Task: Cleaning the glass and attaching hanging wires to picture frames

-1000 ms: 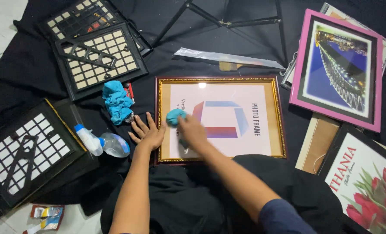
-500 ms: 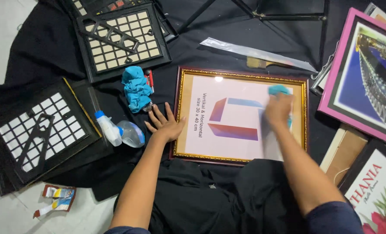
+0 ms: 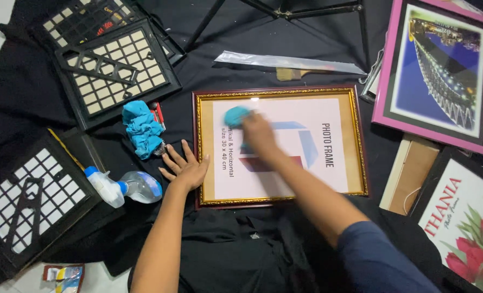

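Observation:
A gold-edged picture frame [image 3: 355,141] with a white printed insert lies flat on black cloth. My right hand [image 3: 258,133] presses a small blue cloth [image 3: 235,115] against the glass near the frame's upper left; the hand is blurred by motion. My left hand [image 3: 184,165] lies flat with its fingers spread, resting on the black cloth and touching the frame's left edge. A crumpled blue rag [image 3: 142,129] lies just left of that hand, and a spray bottle [image 3: 123,185] with a blue collar lies on its side lower left.
Black grid-backed frames [image 3: 114,70] [image 3: 27,198] lie at the left. A pink-framed picture [image 3: 439,73] and a flower print [image 3: 464,222] are on the right. A paintbrush in clear wrap [image 3: 290,63] and tripod legs [image 3: 301,11] lie beyond the frame. White floor shows at the lower left.
My right hand has swept the blue cloth from the frame's upper right back across the glass to the upper left. My left hand has stayed at the frame's left edge.

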